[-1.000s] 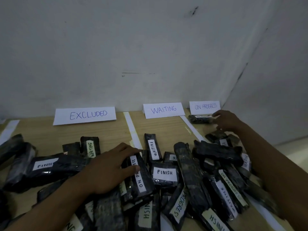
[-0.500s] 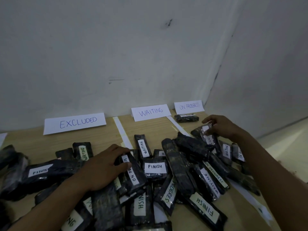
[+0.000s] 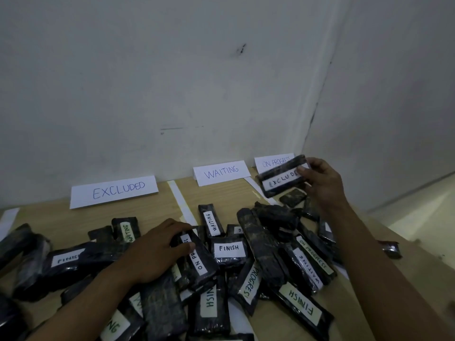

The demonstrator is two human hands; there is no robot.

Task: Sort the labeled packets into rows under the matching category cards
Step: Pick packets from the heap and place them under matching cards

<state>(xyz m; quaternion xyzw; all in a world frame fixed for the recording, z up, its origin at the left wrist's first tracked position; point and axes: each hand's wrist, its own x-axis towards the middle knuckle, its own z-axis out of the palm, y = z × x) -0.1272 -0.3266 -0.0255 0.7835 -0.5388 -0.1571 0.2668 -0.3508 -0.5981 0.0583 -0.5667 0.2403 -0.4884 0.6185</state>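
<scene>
Above the pile (image 3: pixel 229 249) — right hand (image 3: pixel 320 183) pinches EXCLUDED packet (image 3: pixel 280 180).

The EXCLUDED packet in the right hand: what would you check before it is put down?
1. Label read: ok, the EXCLUDED packet shows its word plainly.
2. Grip: ok, the right hand pinches its end, clear of the pile.
3. Over the matching column: not ok, it hangs in front of the ON PROGRESS card; the EXCLUDED card is far to the left.
4. Room under that card: ok, bare table shows just below it.
5. Left hand free: not ok, it grips an ON PROGRESS packet.
</scene>
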